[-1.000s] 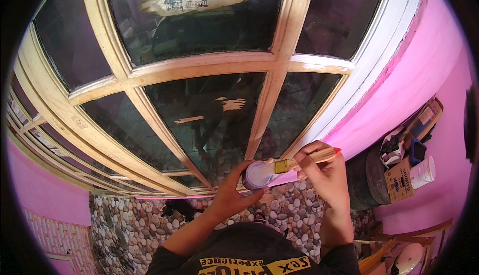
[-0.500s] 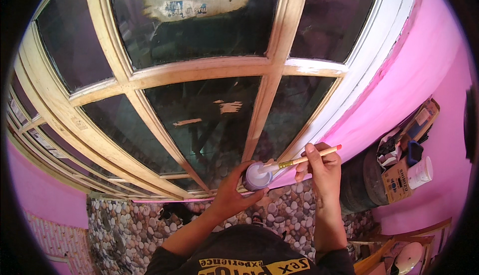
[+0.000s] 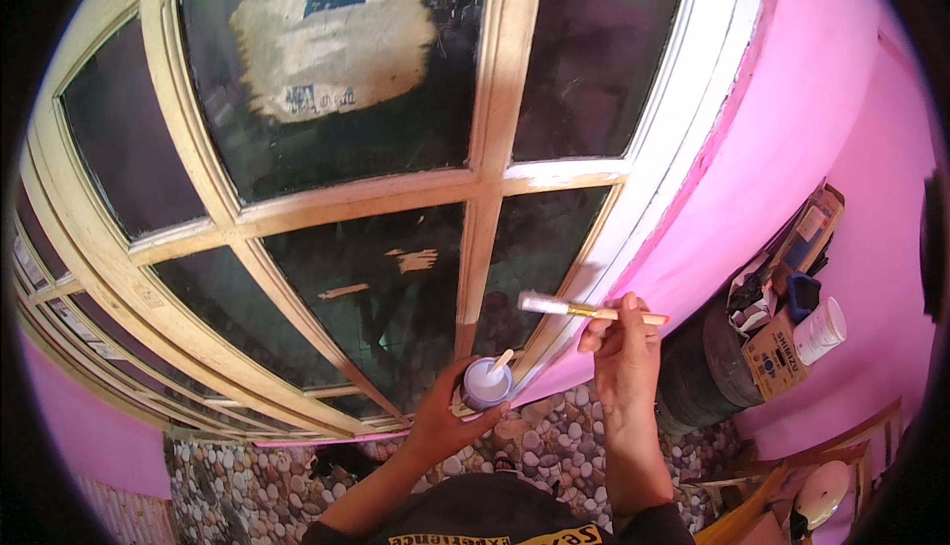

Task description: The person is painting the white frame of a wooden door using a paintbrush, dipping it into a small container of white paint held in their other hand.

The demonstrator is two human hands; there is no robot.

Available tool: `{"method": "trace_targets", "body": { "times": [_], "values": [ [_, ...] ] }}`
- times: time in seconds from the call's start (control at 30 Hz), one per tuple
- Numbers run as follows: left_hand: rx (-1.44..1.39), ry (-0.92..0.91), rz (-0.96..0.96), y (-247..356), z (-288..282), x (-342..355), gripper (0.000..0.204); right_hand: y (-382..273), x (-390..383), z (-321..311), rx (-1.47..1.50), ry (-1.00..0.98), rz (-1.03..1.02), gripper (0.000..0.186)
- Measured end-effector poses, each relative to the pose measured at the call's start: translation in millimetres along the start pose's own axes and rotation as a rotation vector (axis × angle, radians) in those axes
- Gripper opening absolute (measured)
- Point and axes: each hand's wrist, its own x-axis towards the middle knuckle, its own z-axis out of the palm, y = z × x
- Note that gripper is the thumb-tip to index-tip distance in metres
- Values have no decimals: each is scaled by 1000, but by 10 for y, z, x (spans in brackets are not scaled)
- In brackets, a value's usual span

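Note:
My left hand [image 3: 442,416] is wrapped round a small tub of white paint [image 3: 485,388], held upright low in front of the window. A wooden stick [image 3: 503,359] leans out of the paint. Between the thumb and fingers of my right hand [image 3: 628,352], a paintbrush [image 3: 586,310] lies almost level, its white-coated bristles pointing left. The brush is above and to the right of the tub, apart from it and from the frame. Before me stands the cream wooden window frame [image 3: 356,199]; its right post [image 3: 683,120] and part of the right crossbar [image 3: 564,175] are white.
Dark glass panes fill the frame, one bearing a torn paper patch [image 3: 336,36]. On the right, a pink wall [image 3: 782,139] adjoins a dark barrel [image 3: 703,372] topped with a cardboard box [image 3: 775,355] and a white cup [image 3: 820,330]. Pebble-patterned floor [image 3: 257,481] lies below.
The brush has come out of the tub and risen, its bristles now clear of the paint. The view has tilted upward and shifted right, so the tub appears lower and further left.

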Motion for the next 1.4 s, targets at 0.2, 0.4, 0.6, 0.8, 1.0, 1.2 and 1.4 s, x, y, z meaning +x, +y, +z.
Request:
{"method": "trace_targets", "body": {
  "times": [0.2, 0.4, 0.6, 0.8, 1.0, 1.2, 1.4],
  "values": [
    [11, -2, -39, 64, -9, 2, 77, -259, 125, 294, -183, 19, -505, 23],
    [16, 37, -7, 19, -26, -90, 78, -275, 164, 417, -491, 14, -792, 20],
    [52, 49, -35, -41, -57, -161, 79, -187, 281, 334, -569, 28, -845, 16],
    [54, 53, -16, -79, -32, -186, 80, -267, 172, 394, -497, 109, -815, 13],
    [100, 48, -5, -97, -26, -207, 79, -160, 228, 459, -589, 15, -881, 12],
    [59, 53, -46, -104, -19, -232, 81, -284, 360, 305, -574, 148, -891, 12],
    [44, 35, -54, -94, -6, -227, 81, -251, 327, 259, -783, 169, -1105, 14]
  ]
}}
